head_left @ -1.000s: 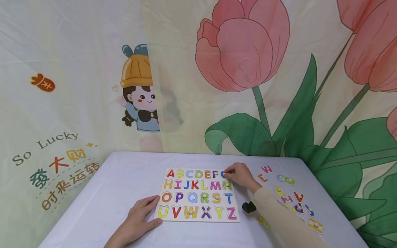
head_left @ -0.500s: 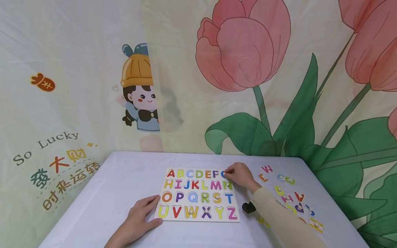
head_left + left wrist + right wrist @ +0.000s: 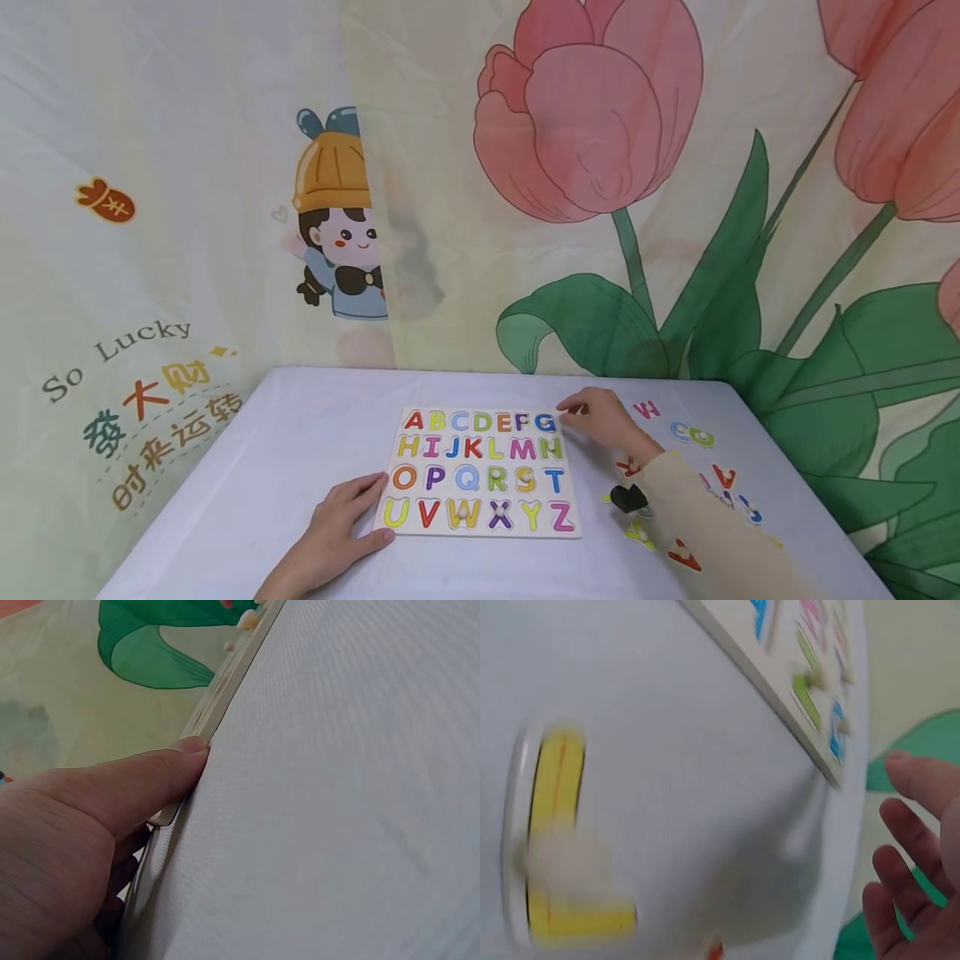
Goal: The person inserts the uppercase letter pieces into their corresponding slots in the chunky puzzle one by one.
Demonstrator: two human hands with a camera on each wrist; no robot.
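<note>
A white alphabet puzzle board (image 3: 442, 493) lies on the table, with coloured letters A to Z in four rows. My left hand (image 3: 330, 525) rests at its near left corner, thumb pressing on the edge and fingers along the left side. In the left wrist view the thumb (image 3: 150, 780) lies on the board's rim. Just off the far right corner, my right hand (image 3: 600, 414) hovers with loosely bent fingers and nothing in them. Beside it is the blue letter G (image 3: 544, 422), whose knob shows in the right wrist view. A green N (image 3: 808, 697) with a knob sits below.
Loose letter pieces, among them a pink one (image 3: 646, 409), a green one (image 3: 701, 437) and a red one (image 3: 684, 555), lie right of the board, some hidden under the right sleeve (image 3: 712, 517). A yellow L (image 3: 559, 780) is close to the right wrist camera. A printed curtain hangs behind.
My right hand has let go of the blue G and moved off to the right, baring the letter. The left hand keeps its place on the board.
</note>
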